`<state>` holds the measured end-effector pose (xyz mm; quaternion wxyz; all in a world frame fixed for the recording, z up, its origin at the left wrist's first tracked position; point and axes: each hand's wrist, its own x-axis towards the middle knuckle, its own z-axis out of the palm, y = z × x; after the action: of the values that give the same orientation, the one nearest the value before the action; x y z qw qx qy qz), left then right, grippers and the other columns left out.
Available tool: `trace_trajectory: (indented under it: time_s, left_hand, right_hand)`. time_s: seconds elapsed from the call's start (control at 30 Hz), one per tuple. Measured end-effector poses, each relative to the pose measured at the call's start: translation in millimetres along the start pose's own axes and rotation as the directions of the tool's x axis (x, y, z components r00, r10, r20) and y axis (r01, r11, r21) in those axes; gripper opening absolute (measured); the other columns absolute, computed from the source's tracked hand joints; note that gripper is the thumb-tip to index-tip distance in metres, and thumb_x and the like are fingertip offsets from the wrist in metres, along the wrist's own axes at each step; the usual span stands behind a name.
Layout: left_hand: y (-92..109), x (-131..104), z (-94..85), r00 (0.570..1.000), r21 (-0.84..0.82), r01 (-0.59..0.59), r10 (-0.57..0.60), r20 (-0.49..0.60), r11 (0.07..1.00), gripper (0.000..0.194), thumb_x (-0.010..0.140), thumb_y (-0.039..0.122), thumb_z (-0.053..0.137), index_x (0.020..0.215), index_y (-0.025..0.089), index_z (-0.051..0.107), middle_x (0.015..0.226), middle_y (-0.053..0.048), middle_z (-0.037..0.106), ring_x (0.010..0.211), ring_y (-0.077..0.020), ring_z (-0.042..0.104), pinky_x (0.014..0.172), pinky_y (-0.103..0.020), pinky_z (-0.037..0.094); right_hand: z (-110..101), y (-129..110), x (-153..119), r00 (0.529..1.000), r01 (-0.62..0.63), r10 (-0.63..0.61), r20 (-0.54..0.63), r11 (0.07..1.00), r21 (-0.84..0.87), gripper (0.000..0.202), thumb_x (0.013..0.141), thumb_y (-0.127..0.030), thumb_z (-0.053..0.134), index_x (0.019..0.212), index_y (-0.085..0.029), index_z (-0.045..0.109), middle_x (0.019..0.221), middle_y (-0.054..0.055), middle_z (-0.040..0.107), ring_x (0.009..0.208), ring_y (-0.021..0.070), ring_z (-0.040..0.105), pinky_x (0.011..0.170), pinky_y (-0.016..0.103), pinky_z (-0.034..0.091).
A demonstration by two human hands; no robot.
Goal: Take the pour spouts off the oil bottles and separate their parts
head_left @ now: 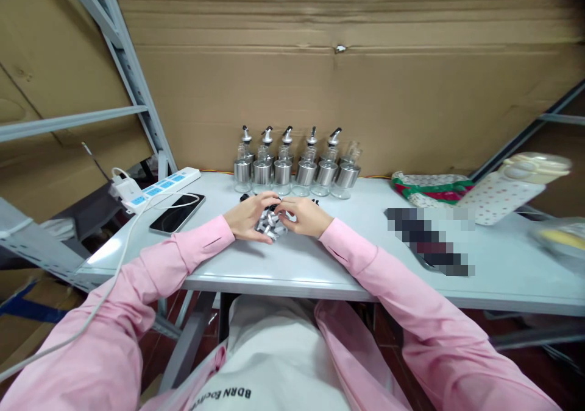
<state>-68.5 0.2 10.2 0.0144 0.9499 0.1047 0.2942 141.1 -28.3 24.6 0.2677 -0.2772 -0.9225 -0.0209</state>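
Observation:
On the grey-white table, a small pile of shiny silver pieces (269,225) lies between my two hands; their exact kind is too small to tell. My left hand (247,217) curves around the pile's left side, thumb spread away from the bent fingers. From the right, my right hand (305,216) reaches in with thumb and fingertips pinched together over the pile. Whatever it pinches is hidden. Small black parts peek out behind both hands. Just beyond stand glass bottles with steel bands (306,172), the front row without tops, the back row with pourer spouts (268,134).
Left of my hands lie a phone (177,214) and a power strip (162,189) with a white cable crossing my left sleeve. To the right are a blurred-out dark item (425,240), a red-green patterned pouch (432,189) and a dotted tumbler (505,195). Cardboard (365,88) closes off the back.

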Motion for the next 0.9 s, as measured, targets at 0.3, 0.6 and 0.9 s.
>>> trace_trajectory:
  time_s: [0.3, 0.6, 0.9]
  left_hand:
    - [-1, -2, 12.1, 0.999, -0.001, 0.012, -0.012, 0.044, 1.000, 0.090, 0.061, 0.059, 0.067, 0.128, 0.019, 0.023, 0.126, -0.020, 0.036, 0.116, -0.0331, 0.044, 0.092, -0.049, 0.042]
    - [4, 1, 10.0, 0.988, -0.023, 0.072, -0.068, 0.139, 0.997, 0.081, 0.064, 0.060, 0.065, 0.121, 0.013, 0.033, 0.118, -0.019, 0.043, 0.113, -0.0303, 0.045, 0.094, -0.044, 0.042]
    - [6, 1, 11.1, 0.970, -0.053, 0.147, -0.133, 0.204, 0.988, 0.072, 0.069, 0.057, 0.061, 0.122, 0.015, 0.035, 0.117, -0.015, 0.046, 0.107, -0.0258, 0.050, 0.091, -0.039, 0.042]
  right_hand:
    - [-5, 5, 0, 0.982, -0.184, 0.183, 0.051, 0.983, 0.025, 0.025, 0.070, -0.006, 0.044, 0.088, -0.013, 0.060, 0.069, 0.003, 0.060, 0.059, 0.0127, 0.050, 0.059, 0.022, 0.035]
    - [-7, 17, -3, 0.785, -0.554, 0.408, 0.466, 0.800, 0.233, 0.038, 0.070, -0.008, 0.050, 0.107, -0.013, 0.054, 0.063, -0.001, 0.060, 0.049, 0.0098, 0.054, 0.053, 0.021, 0.041]
    - [-11, 24, -8, 0.697, -0.695, 0.190, 0.691, 0.414, 0.588, 0.068, 0.056, -0.024, 0.075, 0.115, -0.016, 0.042, 0.069, -0.005, 0.059, 0.051, 0.0090, 0.057, 0.047, 0.021, 0.048]
